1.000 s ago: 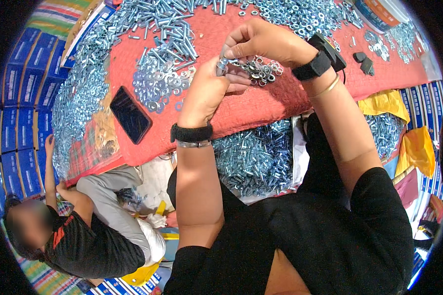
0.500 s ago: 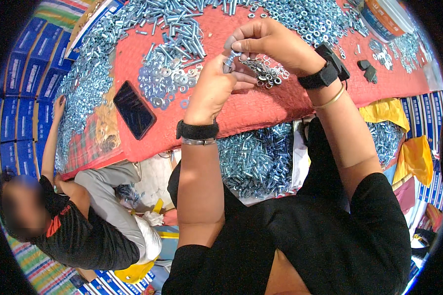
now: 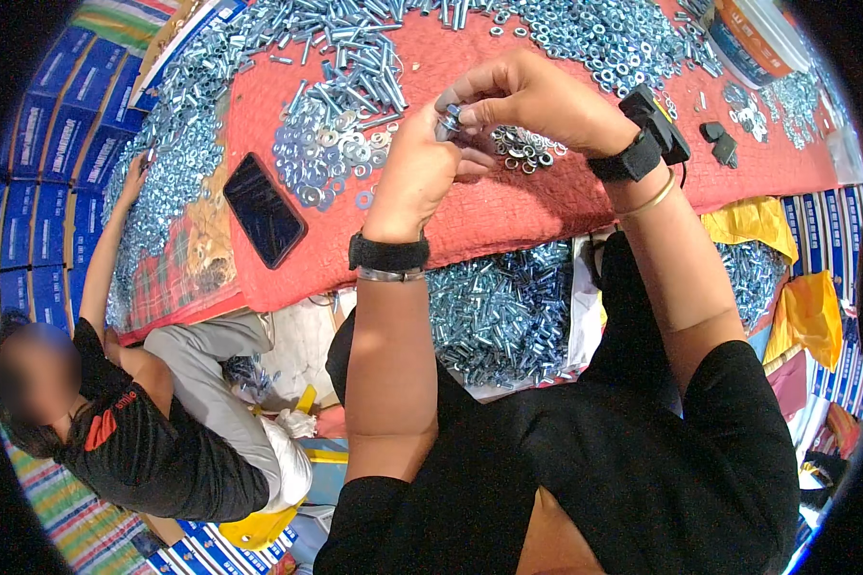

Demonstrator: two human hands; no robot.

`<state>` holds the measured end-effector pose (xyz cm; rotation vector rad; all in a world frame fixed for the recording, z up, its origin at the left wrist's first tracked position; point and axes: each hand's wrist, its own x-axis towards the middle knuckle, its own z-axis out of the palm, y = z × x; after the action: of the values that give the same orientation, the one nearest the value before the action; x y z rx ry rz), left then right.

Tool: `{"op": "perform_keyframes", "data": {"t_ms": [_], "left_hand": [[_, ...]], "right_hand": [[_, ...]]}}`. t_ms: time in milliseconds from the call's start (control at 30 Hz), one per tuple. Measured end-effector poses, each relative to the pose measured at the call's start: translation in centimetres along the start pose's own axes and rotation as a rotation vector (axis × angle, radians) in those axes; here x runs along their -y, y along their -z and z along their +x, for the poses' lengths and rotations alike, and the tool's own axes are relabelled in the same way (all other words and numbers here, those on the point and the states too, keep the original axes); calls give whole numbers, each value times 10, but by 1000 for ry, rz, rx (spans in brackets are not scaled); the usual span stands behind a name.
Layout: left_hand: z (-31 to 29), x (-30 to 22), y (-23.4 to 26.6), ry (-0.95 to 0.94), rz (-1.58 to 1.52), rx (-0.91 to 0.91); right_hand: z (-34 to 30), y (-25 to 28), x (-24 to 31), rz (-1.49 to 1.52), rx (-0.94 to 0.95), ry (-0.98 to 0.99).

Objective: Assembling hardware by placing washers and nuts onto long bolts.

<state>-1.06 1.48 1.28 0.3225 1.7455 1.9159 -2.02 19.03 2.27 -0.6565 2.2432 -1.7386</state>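
Note:
Above the red-covered table, my left hand (image 3: 410,177) is closed around a small silver bolt (image 3: 448,123) with a ring-shaped piece on it, its end sticking up from the fingers. My right hand (image 3: 542,101) comes in from the right, thumb and forefinger pinched at that end of the bolt. The fingertips partly hide it, so I cannot tell a nut from a washer there. Below the right hand lies a small heap of spring washers (image 3: 527,151). Flat washers (image 3: 312,158) are spread left of my left hand.
Loose bolts (image 3: 355,72) and nuts (image 3: 623,43) cover the table's far side. A black phone (image 3: 265,211) lies at left, a clear tub (image 3: 753,43) at far right. Another person (image 3: 163,422) reaches into the left pile. More bolts (image 3: 499,311) fill a container below the table edge.
My right fingertips have come down closer to my left hand, so less of the bolt shows between them. The other person's hand has moved up and right over the pile.

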Motion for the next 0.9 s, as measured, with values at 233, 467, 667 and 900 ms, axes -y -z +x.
{"op": "perform_keyframes", "data": {"t_ms": [233,467,667,900], "left_hand": [[4,8,2,-116,79,-127],[4,10,0,-33,276,-360],[8,21,15,-241,388,-359],[7,15,20,-227,-158,-258]], "right_hand": [[2,-4,3,99,52,-34],[5,-13,-11,64,26,-6],[8,-21,-16,228,11,-24],[6,-20,-25,524,-32,-168]]}}
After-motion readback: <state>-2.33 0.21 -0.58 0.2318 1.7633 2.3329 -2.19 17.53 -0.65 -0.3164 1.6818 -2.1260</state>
